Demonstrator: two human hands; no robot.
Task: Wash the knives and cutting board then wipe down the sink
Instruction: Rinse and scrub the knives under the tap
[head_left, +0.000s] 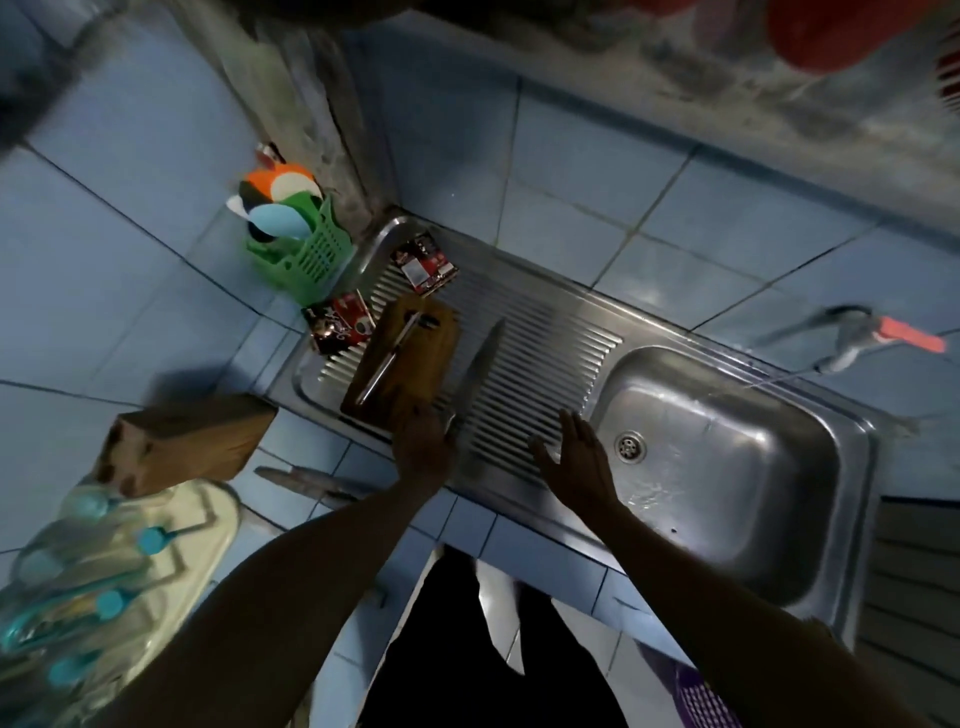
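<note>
Here, left hand (423, 447) at the handle of the big knife (480, 364) on the drainboard (545, 332), grip unclear; right hand (576, 457) spread, holding nothing. Cutting board (402, 364) beside, small knife (387, 361) atop. Risk, probably: wet handle slipping, blade swinging toward right fingers.

Walls: I see pale blue tiles (597, 171) with dark grout behind the worktop, under a rough grey concrete band (675, 78).
Corner: a bare concrete pillar (332, 130) rises at the worktop's far left corner.
Worktop: blue-tiled surface (104, 270), front edge tiled too.
Light: dim and bluish from where I watch.
</note>
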